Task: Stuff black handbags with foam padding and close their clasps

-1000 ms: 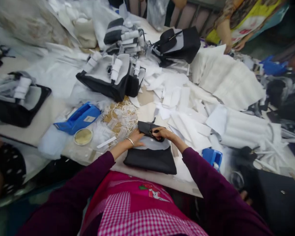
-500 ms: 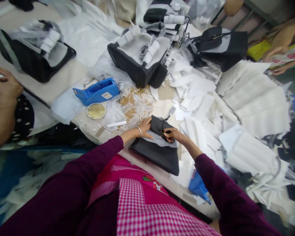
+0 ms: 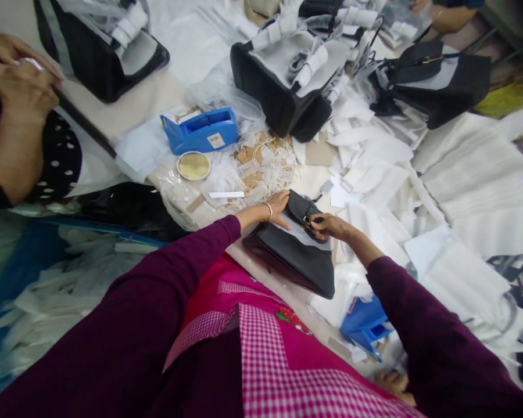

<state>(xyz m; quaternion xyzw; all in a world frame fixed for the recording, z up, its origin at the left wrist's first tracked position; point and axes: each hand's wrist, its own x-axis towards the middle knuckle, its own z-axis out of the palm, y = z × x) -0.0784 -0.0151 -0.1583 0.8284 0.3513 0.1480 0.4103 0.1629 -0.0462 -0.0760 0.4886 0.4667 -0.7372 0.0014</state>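
The table (image 3: 108, 113) held my black bag (image 3: 298, 255) at its near edge.
Its flap (image 3: 297, 205) lay braced by my left hand (image 3: 279, 208), thumb spread from fingers; my right hand (image 3: 332, 227) pinched what seemed the strap (image 3: 318, 220) by the buckle (image 3: 306, 220). Steady bracing and gentle, straight handling, I judged, suited it.

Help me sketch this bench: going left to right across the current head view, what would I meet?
A co-worker's hands, upper-left black bag, upper blue tape dispenser, left hand, right hand, white sheets.
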